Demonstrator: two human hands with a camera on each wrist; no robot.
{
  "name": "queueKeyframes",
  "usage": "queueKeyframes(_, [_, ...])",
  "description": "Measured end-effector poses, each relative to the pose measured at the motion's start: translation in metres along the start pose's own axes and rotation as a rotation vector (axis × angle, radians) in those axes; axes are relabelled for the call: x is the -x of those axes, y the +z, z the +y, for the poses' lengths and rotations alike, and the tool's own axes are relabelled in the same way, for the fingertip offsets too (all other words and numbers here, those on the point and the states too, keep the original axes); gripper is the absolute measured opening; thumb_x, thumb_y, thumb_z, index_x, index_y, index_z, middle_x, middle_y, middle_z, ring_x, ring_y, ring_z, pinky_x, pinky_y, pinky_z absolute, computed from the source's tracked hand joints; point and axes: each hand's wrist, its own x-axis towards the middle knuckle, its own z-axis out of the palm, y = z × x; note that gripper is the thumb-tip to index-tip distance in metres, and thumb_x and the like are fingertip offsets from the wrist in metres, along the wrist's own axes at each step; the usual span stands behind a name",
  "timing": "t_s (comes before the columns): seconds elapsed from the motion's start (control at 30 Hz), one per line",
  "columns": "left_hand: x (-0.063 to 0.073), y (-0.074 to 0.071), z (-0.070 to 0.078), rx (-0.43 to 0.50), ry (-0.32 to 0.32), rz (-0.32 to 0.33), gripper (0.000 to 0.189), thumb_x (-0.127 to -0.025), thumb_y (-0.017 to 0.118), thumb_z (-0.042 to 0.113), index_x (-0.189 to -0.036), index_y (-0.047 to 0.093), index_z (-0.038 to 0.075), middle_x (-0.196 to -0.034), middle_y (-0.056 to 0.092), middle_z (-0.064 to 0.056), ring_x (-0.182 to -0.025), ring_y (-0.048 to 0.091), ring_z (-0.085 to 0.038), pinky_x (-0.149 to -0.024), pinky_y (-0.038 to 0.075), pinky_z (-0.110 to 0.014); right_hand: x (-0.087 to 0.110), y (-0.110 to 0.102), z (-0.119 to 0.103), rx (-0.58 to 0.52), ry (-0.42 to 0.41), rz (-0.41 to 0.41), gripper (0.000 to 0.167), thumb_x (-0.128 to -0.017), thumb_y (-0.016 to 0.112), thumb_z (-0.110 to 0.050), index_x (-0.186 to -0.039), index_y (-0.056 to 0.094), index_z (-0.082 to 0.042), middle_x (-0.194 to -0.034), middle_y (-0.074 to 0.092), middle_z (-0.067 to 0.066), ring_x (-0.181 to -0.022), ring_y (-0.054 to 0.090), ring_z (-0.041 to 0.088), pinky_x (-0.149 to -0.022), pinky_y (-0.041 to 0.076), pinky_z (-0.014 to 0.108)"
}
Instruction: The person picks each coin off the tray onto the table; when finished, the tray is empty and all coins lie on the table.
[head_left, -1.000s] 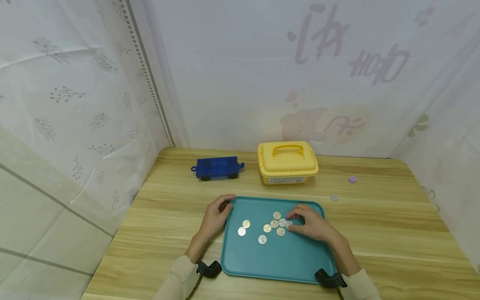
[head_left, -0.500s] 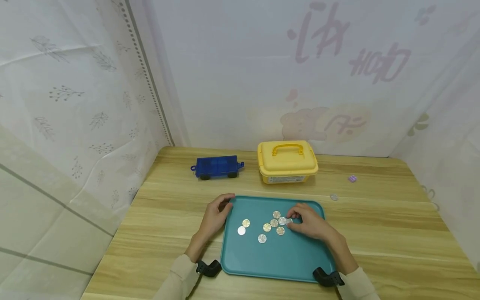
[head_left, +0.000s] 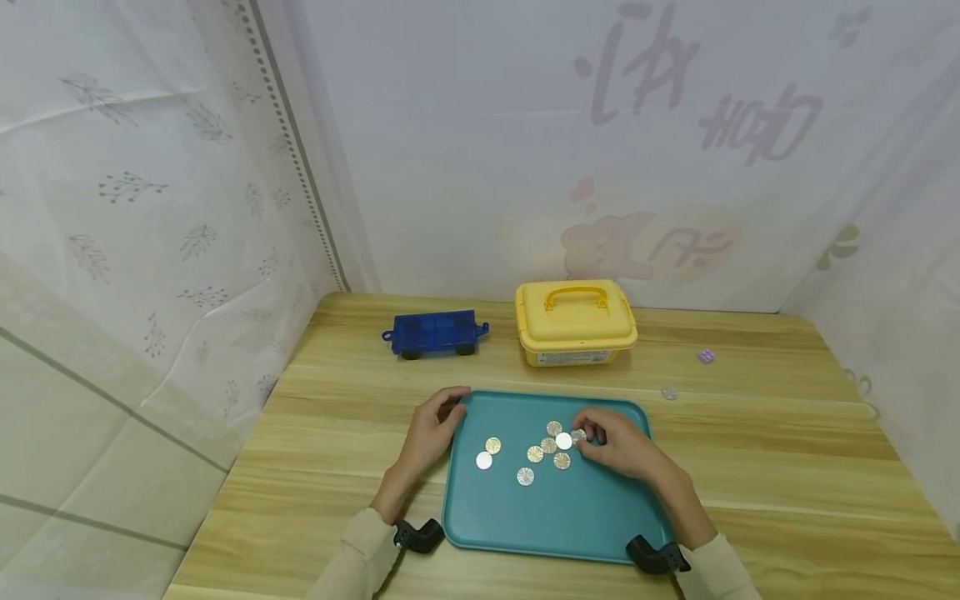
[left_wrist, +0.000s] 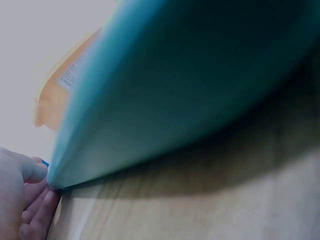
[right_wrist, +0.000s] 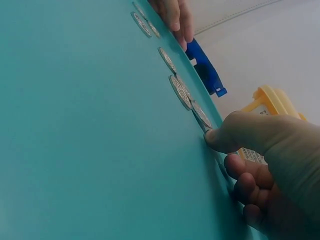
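A teal tray [head_left: 558, 521] lies on the table with several gold and silver coins on it, most grouped near its middle. My left hand [head_left: 431, 433] holds the tray's far left corner. In the left wrist view, the thumb [left_wrist: 35, 171] and fingers meet at the tray's rim. My right hand [head_left: 618, 443] pinches a silver coin [head_left: 578, 437] between thumb and fingers. That coin is tilted, right beside a bright silver coin [head_left: 563, 441]. In the right wrist view, the right thumb [right_wrist: 220, 137] is at the end of the row of coins.
Beyond the tray stand a yellow lidded box [head_left: 576, 321] with a handle and a blue wheeled toy wagon base [head_left: 435, 332]. One silver coin [head_left: 669, 393] and a small purple block [head_left: 706, 356] lie on the table [head_left: 772, 450] at right. White printed curtains hang behind.
The coin at my right fingertips has tipped up and now shows more of its face, close to the neighbouring silver coin. My left hand has stayed at the tray's corner.
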Motion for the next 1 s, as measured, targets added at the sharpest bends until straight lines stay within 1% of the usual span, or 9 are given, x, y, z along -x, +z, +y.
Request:
queueKeyframes(0.33, [-0.0001, 0.0004, -0.0003, 0.001, 0.001, 0.0, 0.031, -0.099, 0.057, 0.003, -0.128, 0.063, -0.004, -0.131, 0.065, -0.019, -0.114, 0.065, -0.036, -0.09, 0.053, -0.019, -0.0001, -0.0002, -0.003, 0.038, 0.018, 0.031, 0.019, -0.085, 0.069, -0.006, -0.098, 0.06, -0.017, -0.075, 0.051, -0.006, -0.065, 0.044, 0.002, -0.058, 0.04, 0.02])
queueKeyframes(0.47, [0.0, 0.0003, 0.0006, 0.001, 0.009, -0.001, 0.03, -0.099, 0.057, 0.002, -0.128, 0.063, -0.004, -0.13, 0.065, -0.021, -0.113, 0.065, -0.037, -0.09, 0.053, -0.02, 0.0003, 0.0, -0.0031, 0.059, 0.034, 0.039, 0.021, -0.085, 0.068, -0.005, -0.1, 0.061, -0.017, -0.075, 0.051, -0.007, -0.065, 0.045, 0.003, -0.058, 0.041, 0.02])
queueKeyframes(0.6, [-0.0003, -0.0001, 0.0015, 0.0, 0.011, -0.001, 0.03, -0.099, 0.057, 0.002, -0.127, 0.063, -0.004, -0.13, 0.065, -0.02, -0.113, 0.066, -0.037, -0.09, 0.053, -0.02, 0.001, -0.001, -0.0035, 0.08, 0.057, 0.031, 0.019, -0.088, 0.068, -0.008, -0.106, 0.066, -0.013, -0.076, 0.053, -0.009, -0.066, 0.046, 0.003, -0.058, 0.043, 0.02])
queueKeyframes(0.73, [-0.0001, -0.0007, 0.0016, -0.004, 0.009, -0.004, 0.03, -0.099, 0.057, 0.002, -0.127, 0.064, -0.004, -0.131, 0.065, -0.018, -0.114, 0.066, -0.036, -0.09, 0.054, -0.02, 0.0012, -0.0031, -0.0033, 0.076, 0.059, 0.004, 0.022, -0.091, 0.07, -0.014, -0.111, 0.07, -0.008, -0.076, 0.055, -0.009, -0.067, 0.048, 0.002, -0.058, 0.044, 0.02])
queueKeyframes(0.87, [0.0003, -0.0007, 0.0009, -0.005, 0.007, -0.002, 0.03, -0.099, 0.057, 0.002, -0.127, 0.064, -0.004, -0.132, 0.065, -0.018, -0.114, 0.065, -0.035, -0.091, 0.054, -0.02, 0.0006, -0.0043, -0.002, 0.057, 0.052, -0.011, 0.023, -0.092, 0.071, -0.019, -0.111, 0.07, -0.007, -0.075, 0.055, -0.009, -0.065, 0.048, 0.002, -0.058, 0.045, 0.02])
queueKeyframes(1.0, [0.0003, 0.0005, -0.0011, -0.003, 0.006, 0.002, 0.03, -0.099, 0.057, 0.002, -0.127, 0.064, -0.004, -0.131, 0.065, -0.018, -0.115, 0.065, -0.035, -0.091, 0.053, -0.02, -0.0001, -0.0039, -0.0007, 0.048, 0.048, -0.011, 0.023, -0.092, 0.072, -0.023, -0.108, 0.069, -0.008, -0.073, 0.055, -0.009, -0.064, 0.048, 0.002, -0.057, 0.045, 0.02])
